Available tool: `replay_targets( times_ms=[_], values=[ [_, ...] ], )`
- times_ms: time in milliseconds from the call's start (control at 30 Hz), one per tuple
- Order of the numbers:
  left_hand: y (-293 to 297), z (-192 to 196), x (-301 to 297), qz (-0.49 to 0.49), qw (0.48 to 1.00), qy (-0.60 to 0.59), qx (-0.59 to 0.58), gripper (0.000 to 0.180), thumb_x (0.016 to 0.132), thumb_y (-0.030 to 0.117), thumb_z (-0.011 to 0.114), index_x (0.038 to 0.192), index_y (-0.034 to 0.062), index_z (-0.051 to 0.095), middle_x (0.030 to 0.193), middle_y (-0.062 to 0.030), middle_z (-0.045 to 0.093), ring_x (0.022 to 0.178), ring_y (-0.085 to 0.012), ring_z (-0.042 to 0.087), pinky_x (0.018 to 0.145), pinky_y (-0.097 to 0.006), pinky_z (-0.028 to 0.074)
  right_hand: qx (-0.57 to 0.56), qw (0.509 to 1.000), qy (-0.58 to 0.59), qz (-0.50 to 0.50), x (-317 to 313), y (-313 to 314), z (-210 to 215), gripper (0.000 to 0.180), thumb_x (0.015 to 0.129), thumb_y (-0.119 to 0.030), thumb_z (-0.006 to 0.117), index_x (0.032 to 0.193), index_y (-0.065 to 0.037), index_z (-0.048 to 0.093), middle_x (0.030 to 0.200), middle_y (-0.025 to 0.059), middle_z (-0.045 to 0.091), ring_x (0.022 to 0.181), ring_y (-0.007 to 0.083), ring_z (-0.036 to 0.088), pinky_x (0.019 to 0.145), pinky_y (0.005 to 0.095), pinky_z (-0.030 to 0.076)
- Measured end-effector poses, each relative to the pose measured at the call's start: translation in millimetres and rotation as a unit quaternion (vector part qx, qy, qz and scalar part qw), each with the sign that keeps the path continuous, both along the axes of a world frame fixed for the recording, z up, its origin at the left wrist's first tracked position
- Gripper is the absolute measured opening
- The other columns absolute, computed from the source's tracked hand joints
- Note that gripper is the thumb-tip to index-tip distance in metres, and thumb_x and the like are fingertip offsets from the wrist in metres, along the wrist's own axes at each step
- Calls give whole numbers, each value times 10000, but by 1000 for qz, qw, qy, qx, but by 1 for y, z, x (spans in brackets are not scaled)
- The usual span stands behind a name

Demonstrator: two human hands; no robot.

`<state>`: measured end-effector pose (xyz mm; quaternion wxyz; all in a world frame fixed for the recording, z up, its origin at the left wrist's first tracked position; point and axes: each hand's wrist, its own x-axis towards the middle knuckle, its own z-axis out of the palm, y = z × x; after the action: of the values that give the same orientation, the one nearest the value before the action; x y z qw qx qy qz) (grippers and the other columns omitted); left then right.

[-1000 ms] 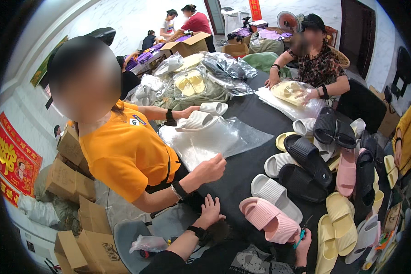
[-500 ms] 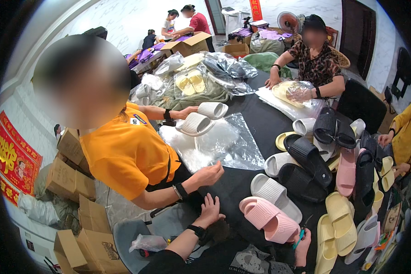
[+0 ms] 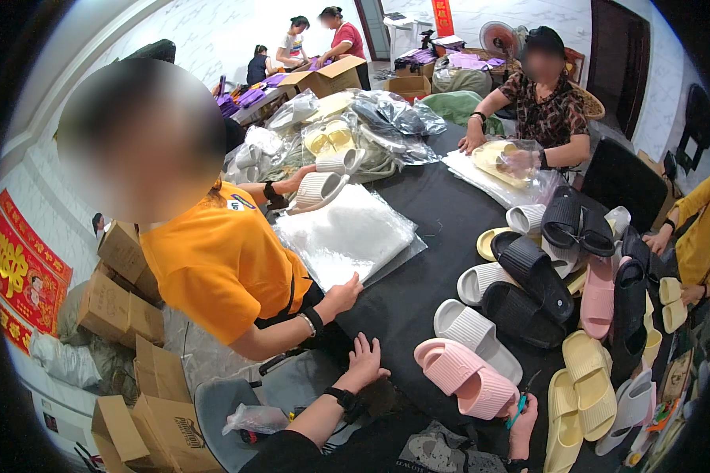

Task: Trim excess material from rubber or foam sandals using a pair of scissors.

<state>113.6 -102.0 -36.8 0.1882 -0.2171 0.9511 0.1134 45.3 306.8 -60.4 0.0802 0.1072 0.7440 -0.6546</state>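
Observation:
My left hand [image 3: 364, 364] lies at the near edge of the black table [image 3: 394, 315], fingers stretched apart, holding nothing. Close to the lower right, my right hand [image 3: 522, 422] is closed around small teal-handled scissors [image 3: 521, 402], whose dark blades point up and away. Just left of the scissors rests a pair of pink ribbed slippers [image 3: 467, 380], one overlapping the other. Behind them sits a white pair [image 3: 476, 339]. Yellow slippers [image 3: 582, 386] lie to the right of my right hand.
A co-worker in orange [image 3: 225, 268] stands at left, holding white slippers [image 3: 320, 191] over stacked clear bags [image 3: 347, 232]. Black slippers [image 3: 532, 284] crowd the right side. Across the table, another person bags yellow slippers [image 3: 497, 158]. A grey chair [image 3: 221, 406] stands lower left.
The orange-shirted co-worker's white slippers have moved left and lower. The loose clear bag spread on the table now lies over the stack, by that person's hand. My hands have barely moved.

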Motion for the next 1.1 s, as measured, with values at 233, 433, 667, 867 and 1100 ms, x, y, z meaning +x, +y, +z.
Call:
replay_targets(
  times_ms=[233,433,667,867,1100],
  values=[
    [-1,-9,-10,-22,999,35,7,1002,635,402,806,1340,-46,252,1411,-383,110,1312,-520,181,977,-580,331,13,1000,28,2,10,5,9,685,708,-189,777,1240,66,429,1124,158,567,948,196,587,805,311,492],
    [-21,-27,-3,62,988,111,91,884,589,299,854,1229,-50,353,1343,-358,256,1228,-491,306,958,-490,379,82,995,37,53,8,-6,34,594,739,-248,765,1215,-5,506,1108,128,594,1001,192,590,852,322,488],
    [-30,-44,-17,-3,997,-51,-54,1159,621,481,808,1433,-3,138,1447,-362,42,1335,-489,152,1001,-525,351,51,987,133,70,14,-11,59,477,788,-205,718,1164,0,506,965,98,626,884,130,587,790,294,486],
    [-10,-29,-22,-25,999,-34,-22,1119,660,441,790,1429,-24,123,1435,-384,19,1339,-497,133,986,-556,343,8,975,215,-58,38,25,84,412,794,-187,703,1130,-14,541,916,52,596,827,114,555,746,274,480],
    [-21,-32,-2,-1,1000,-16,-9,1099,664,428,787,1426,-22,136,1434,-387,29,1336,-501,132,989,-572,332,-174,914,233,-285,31,66,134,360,813,-253,648,1031,8,529,867,26,547,784,107,535,689,255,454]
  ],
)
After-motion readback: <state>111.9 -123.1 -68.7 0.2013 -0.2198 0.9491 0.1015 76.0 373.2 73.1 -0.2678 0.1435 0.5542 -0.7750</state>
